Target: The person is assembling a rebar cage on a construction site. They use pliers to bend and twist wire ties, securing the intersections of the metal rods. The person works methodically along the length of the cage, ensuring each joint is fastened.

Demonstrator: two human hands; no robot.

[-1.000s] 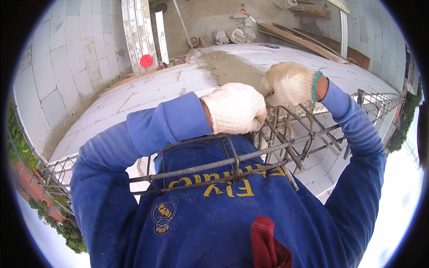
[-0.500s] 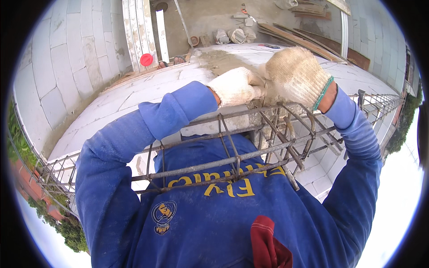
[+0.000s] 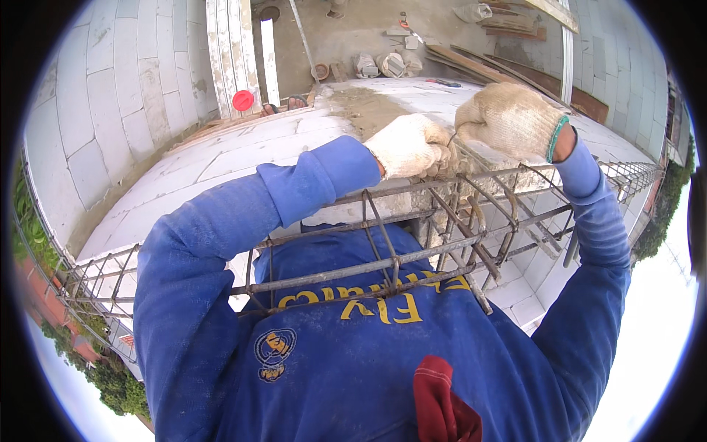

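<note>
My left hand [image 3: 411, 146], in a whitish knitted work glove, is closed with its fingertips pinched together just above the rebar cage [image 3: 331, 278]. Close beside it, my right hand [image 3: 508, 121], in a dirtier cream glove with a green cuff edge, is curled into a fist. A short, thin dark strand that looks like tie wire [image 3: 452, 138] spans the small gap between them; its ends are hidden in the gloves. Under the hands, several bent bars [image 3: 486, 206] cross the long bars at a rough concrete column top. The cage passes in front of my chest.
Pale block walls [image 3: 110, 96] rise on both sides, and a white block wall top [image 3: 221, 180] lies beyond the cage. Farther off are planks [image 3: 471, 62], filled sacks [image 3: 390, 64], a red round object [image 3: 243, 100], a metal pole [image 3: 303, 37] and sandalled feet [image 3: 283, 105].
My right hand has moved right and away from the left, and its wrist has turned. The left hand has shifted slightly right. A gap with a thin strand now shows between them.
</note>
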